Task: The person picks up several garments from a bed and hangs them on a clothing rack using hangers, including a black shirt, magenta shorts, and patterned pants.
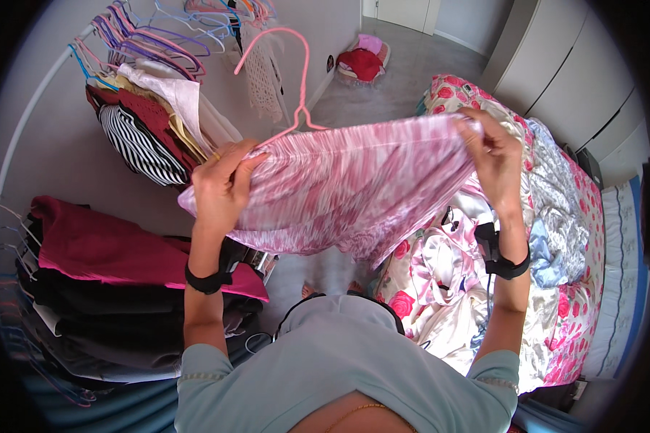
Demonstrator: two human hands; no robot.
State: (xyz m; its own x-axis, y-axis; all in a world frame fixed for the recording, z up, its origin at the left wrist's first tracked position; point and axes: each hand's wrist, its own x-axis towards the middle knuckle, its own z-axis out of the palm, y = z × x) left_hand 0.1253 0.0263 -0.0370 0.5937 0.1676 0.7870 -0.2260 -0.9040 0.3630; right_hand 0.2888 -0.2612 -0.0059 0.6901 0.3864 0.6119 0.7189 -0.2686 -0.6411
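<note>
Stretched between my two hands is a pink and white patterned garment (pixel 352 184) with a gathered top edge; its lower part hangs free and looks blurred. My left hand (pixel 225 184) pinches the garment's top edge near its left end. At the right end, my right hand (pixel 490 154) grips the other upper corner. A pink hanger (pixel 305 76) stands up behind the garment, its hook pointing left. The hanger's lower part is hidden by the cloth, so how the two are joined cannot be seen.
On the left, a white clothes rack (pixel 30 127) carries hung clothes (pixel 141 130) and several bare hangers (pixel 149 46). Below hang a magenta garment (pixel 103 249) and dark clothes (pixel 124 325). A bed with a rose-print cover (pixel 571 325) bears piled clothes (pixel 444 260). A basin of cloths (pixel 363 59) sits on the floor.
</note>
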